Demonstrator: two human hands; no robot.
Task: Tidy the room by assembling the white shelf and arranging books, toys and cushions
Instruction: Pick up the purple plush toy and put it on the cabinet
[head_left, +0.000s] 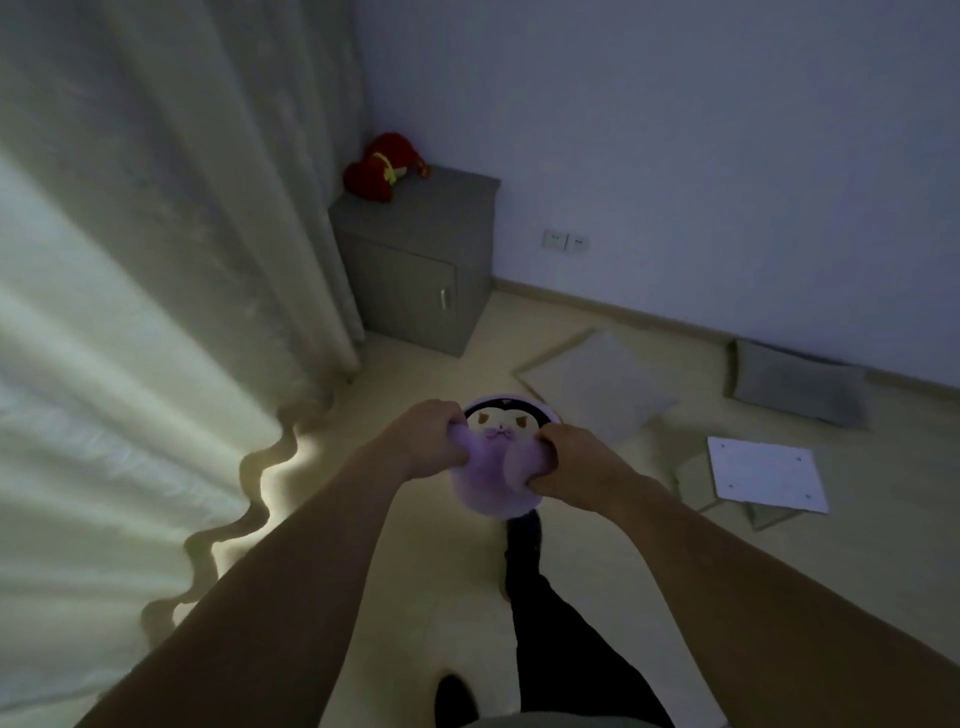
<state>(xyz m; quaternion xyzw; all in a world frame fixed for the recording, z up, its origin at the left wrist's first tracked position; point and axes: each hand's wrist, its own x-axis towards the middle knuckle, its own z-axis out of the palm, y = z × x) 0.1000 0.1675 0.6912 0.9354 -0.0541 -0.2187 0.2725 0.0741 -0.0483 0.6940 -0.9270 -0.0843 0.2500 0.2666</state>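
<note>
A purple plush toy (493, 462) is held out in front of the body, above the pale floor (415, 545), with the left hand (434, 439) clenched into its left side and the right hand (574, 457) clenched into its right side. The fabric is seen to bunch under the fingers, so the toy is judged soft, light and unbreakable; it can probably be taken anywhere on the body, though a two-sided grasp keeps it from flopping. A pale lilac body is shown, topped by a round face with a dark hood and small cat-like features. A red plush toy (384, 166) is seen lying on the grey cabinet (415, 280) in the corner. Two cushions (597, 384) (800, 384) and a white shelf panel (766, 473) are left on the floor.
</note>
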